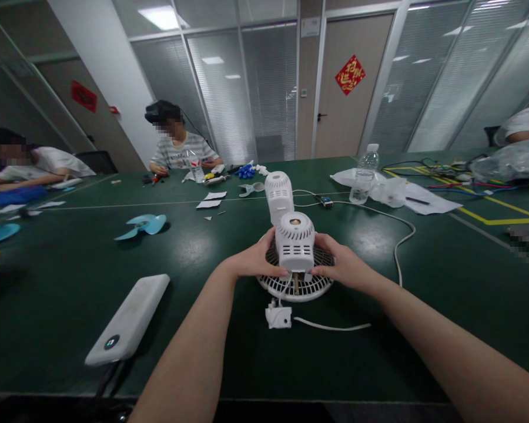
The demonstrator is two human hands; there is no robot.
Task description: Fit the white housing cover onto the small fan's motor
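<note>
A white fan motor housing [295, 241] with vent slots sits over a round white fan grille [300, 291] on the green table. My left hand [260, 255] grips its left side, thumb near the lower edge. From the right, my right hand [340, 263] holds the same housing. Thin wires run from its underside to a small white plastic piece [278, 317], which hangs or lies in front of the grille. A short white cable [332, 325] lies beside that piece. Just behind stands a second white housing [278, 194].
Left on the table [194, 352] lie a white power bank [130, 320] and a blue fan blade [143, 225]. A plastic bottle [365, 176] and crumpled plastic [385, 191] stand behind right. A grey cable [401, 235] curves along the right. Co-workers sit across the table.
</note>
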